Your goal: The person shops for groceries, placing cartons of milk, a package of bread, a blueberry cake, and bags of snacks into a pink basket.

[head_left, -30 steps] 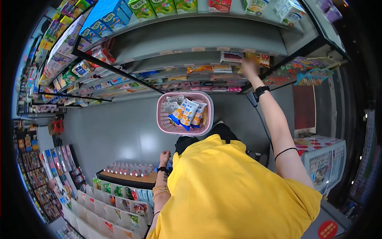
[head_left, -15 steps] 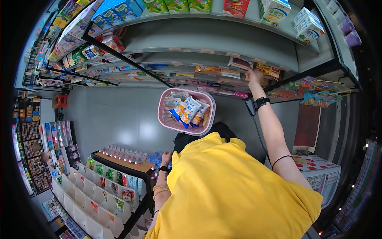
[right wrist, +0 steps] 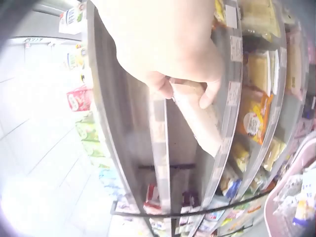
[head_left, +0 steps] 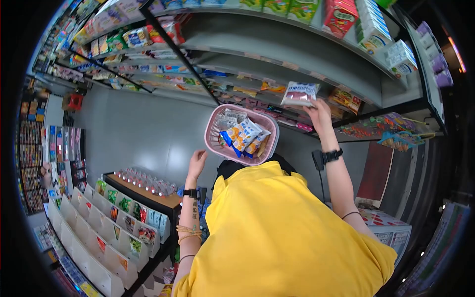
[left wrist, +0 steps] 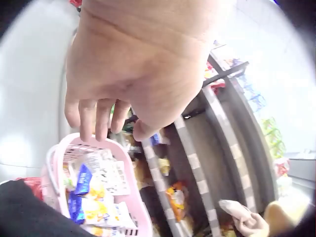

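My right hand [head_left: 320,115] grips a packaged snack [head_left: 300,94] by its end, with the thumb and fingers on opposite sides. White wrapping with dark lettering and a reddish-brown middle shows on the packet, which is out in front of the shelf edge. In the right wrist view, the same pale packet [right wrist: 197,116] slants down from the fingertips. My left hand [head_left: 198,163] hangs loosely curled and holds nothing, left of the pink basket [head_left: 212,129]. Blue, white and orange snack bags [head_left: 242,134] lie inside the basket. From the left wrist, the fingers overlap the basket's rim [left wrist: 129,163].
Shelves [head_left: 292,44] with drink cartons [head_left: 340,19] on top stretch across the front. A red-and-yellow packet [head_left: 346,100] sits on the shelf right of my right hand. Behind on the left are a tiered white rack [head_left: 94,232] and a row of bottles [head_left: 146,182].
My right hand has pulled the packet off the shelf and brought it outward. My left hand has risen and moved forward from beside the body. The head view has shifted.
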The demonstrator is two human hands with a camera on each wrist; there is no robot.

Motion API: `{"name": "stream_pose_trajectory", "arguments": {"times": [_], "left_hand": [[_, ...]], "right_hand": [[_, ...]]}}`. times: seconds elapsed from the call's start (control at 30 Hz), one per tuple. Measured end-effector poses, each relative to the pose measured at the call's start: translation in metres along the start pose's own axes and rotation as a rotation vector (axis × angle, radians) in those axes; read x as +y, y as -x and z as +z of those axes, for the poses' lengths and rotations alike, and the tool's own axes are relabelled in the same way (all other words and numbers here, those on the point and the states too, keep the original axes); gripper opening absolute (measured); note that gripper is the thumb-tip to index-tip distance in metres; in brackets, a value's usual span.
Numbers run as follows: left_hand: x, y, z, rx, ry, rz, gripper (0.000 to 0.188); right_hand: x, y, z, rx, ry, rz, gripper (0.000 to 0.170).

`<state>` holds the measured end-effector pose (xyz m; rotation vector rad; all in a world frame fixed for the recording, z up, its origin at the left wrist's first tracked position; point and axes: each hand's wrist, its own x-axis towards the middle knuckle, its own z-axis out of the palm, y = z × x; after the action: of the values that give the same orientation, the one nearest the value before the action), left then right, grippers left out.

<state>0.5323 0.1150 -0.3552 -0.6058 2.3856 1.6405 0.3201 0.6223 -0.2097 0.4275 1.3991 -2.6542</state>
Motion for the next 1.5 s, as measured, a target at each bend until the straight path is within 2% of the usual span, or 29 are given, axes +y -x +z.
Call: {"name": "stream_pose_trajectory", "arguments": {"times": [0.07,0.17,0.2,0.33,0.4,0.5,0.53,0.63,0.73,0.83,0.87,0.97,1.07,1.17,1.27,1.37,1.47,1.5], "left_hand": [[0.074,0.008,0.001,-0.068,0.015,0.065,0.039],[0.148,0.014,0.007,-0.258,0.173,0.138,0.044],[0.171,0.021,0.009,-0.329,0.286,0.145,0.048],[0.228,0.049,0.009,-0.583,0.621,0.214,0.069],[0.243,0.062,0.008,-0.531,0.699,0.223,0.071],[0.26,0.075,0.002,-0.406,0.711,0.175,0.072],[0.26,0.076,0.001,-0.368,0.705,0.193,0.072],[0.255,0.082,-0.003,-0.283,0.658,0.245,0.073],[0.251,0.091,-0.006,-0.236,0.577,0.313,0.074],[0.256,0.104,-0.011,-0.202,0.449,0.367,0.071],[0.259,0.109,-0.013,-0.19,0.401,0.38,0.07],[0.271,0.119,-0.02,-0.239,0.441,0.358,0.066],[0.27,0.123,-0.02,-0.231,0.378,0.528,0.058],[0.269,0.124,-0.019,-0.239,0.34,0.604,0.053],[0.267,0.121,-0.016,-0.283,0.339,0.724,0.054],[0.271,0.117,-0.014,-0.263,0.21,0.897,0.052],[0.282,0.116,-0.012,-0.281,0.212,0.972,0.051],[0.285,0.117,-0.01,-0.29,0.239,0.947,0.049]], "right_hand": [[0.002,0.038,0.031,-0.143,0.003,0.139,0.006],[0.008,0.083,0.078,-0.376,-0.002,0.296,0.006],[0.014,0.092,0.086,-0.497,-0.031,0.311,0.004],[0.023,0.123,0.126,-0.66,0.007,0.336,0.02],[0.029,0.131,0.136,-0.75,0.062,0.282,0.03],[0.03,0.145,0.162,-0.742,0.082,0.231,0.048],[0.032,0.147,0.167,-0.762,0.06,0.25,0.074],[0.031,0.156,0.182,-0.7,0.16,0.247,0.092],[0.034,0.157,0.187,-0.768,0.35,0.238,0.098],[0.031,0.169,0.202,-0.711,0.445,0.219,0.085],[0.032,0.17,0.202,-0.702,0.486,0.159,0.075],[0.031,0.173,0.197,-0.764,0.614,0.096,0.069],[0.022,0.181,0.203,-0.84,0.657,-0.083,0.068],[0.016,0.19,0.208,-0.851,0.723,-0.253,0.068],[0.015,0.193,0.2,-0.851,0.813,-0.409,0.061],[0.013,0.195,0.194,-0.82,0.81,-0.519,0.049],[0.008,0.196,0.191,-0.799,0.819,-0.657,0.04],[0.006,0.196,0.19,-0.8,0.831,-0.697,0.04]]}}
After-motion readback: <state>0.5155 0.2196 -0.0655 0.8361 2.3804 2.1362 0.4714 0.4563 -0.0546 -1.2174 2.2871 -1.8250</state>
